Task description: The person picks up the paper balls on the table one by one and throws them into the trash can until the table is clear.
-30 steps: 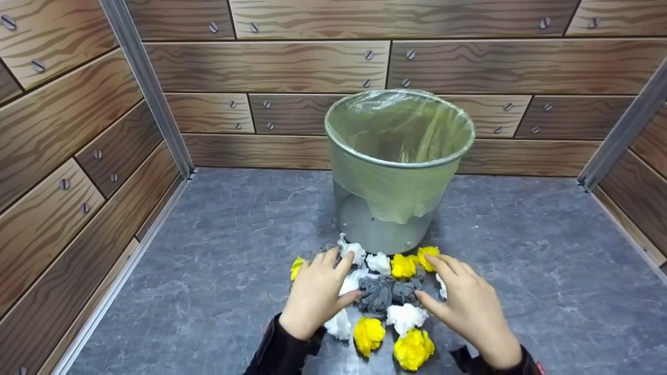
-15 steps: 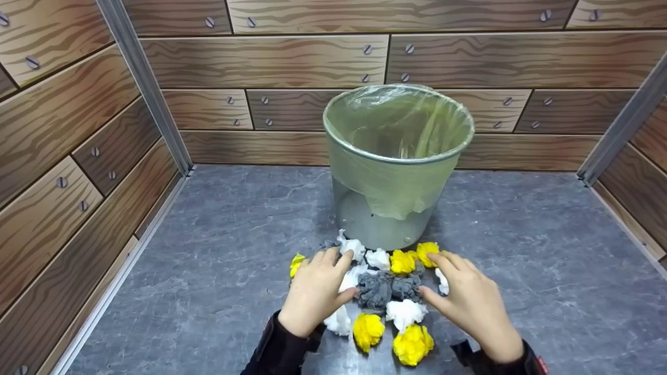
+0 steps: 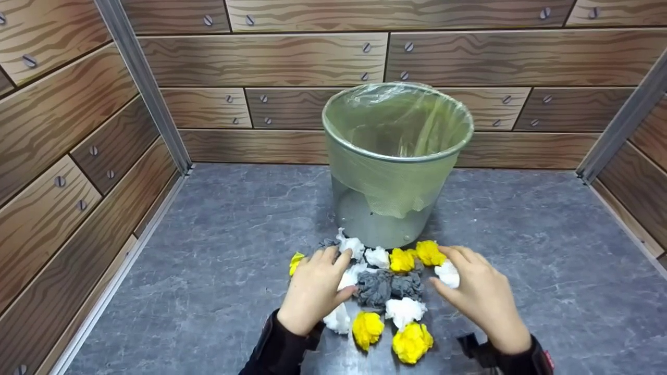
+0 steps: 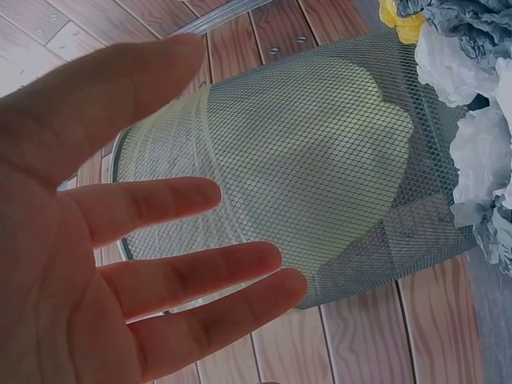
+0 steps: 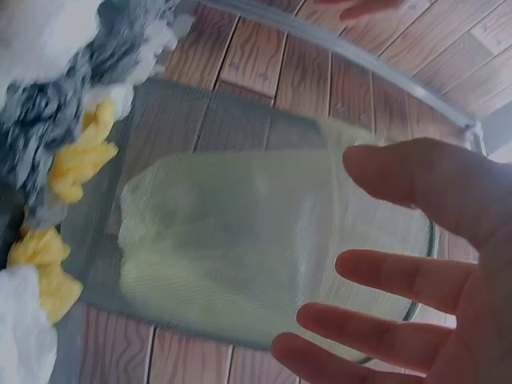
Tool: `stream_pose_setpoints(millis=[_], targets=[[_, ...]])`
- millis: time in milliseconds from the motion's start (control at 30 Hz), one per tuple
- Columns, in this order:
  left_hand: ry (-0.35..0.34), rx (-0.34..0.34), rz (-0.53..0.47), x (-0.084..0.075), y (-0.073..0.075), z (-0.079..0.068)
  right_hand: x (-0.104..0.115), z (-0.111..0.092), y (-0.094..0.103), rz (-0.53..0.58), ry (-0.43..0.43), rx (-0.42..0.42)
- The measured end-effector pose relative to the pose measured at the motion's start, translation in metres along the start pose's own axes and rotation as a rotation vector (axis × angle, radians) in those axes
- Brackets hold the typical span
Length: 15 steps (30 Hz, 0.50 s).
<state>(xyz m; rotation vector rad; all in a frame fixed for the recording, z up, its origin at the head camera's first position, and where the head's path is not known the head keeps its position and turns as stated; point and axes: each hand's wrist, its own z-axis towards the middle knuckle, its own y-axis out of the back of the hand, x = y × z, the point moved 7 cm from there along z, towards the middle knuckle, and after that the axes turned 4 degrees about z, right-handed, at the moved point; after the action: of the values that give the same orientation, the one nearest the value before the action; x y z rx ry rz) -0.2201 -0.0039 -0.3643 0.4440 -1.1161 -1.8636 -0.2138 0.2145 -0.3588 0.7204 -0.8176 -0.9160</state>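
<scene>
Many crumpled wads (image 3: 367, 329), bin (image 3: 383, 221) upright

white wads (image 3: 405, 311) | yellow wads (image 3: 412, 342) | grey wads (image 3: 373, 288) | crumpled | clustered on marbled surface (image 3: 229, 245)

We find the left hand (image 3: 315, 286) covering parts of a white ball (image 3: 338, 319) and a grey ball (image 3: 328, 243), and hiding some of a yellow ball (image 3: 296, 263). The right hand (image 3: 479, 291) masks the outer edge of another white ball (image 3: 446, 274). We lose both dark sleeves (image 3: 279, 344) at the head view's bottom edge. In the right wrist view we see the bin (image 5: 224, 232) blurred, partly behind fingers (image 5: 376, 328), and a pale ball (image 5: 26, 328) cut off at the left.
</scene>
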Motion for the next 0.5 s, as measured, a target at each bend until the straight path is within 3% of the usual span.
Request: stream_pose_setpoints(millis=[267, 500], targets=[[-0.003, 0.024, 0.004, -0.001, -0.003, -0.001, -0.037, 0.005, -0.017, -0.025, -0.113, 0.087], [-0.004, 0.012, -0.006, -0.002, -0.003, -0.001, -0.061, 0.005, -0.042, -0.065, -0.150, 0.193]])
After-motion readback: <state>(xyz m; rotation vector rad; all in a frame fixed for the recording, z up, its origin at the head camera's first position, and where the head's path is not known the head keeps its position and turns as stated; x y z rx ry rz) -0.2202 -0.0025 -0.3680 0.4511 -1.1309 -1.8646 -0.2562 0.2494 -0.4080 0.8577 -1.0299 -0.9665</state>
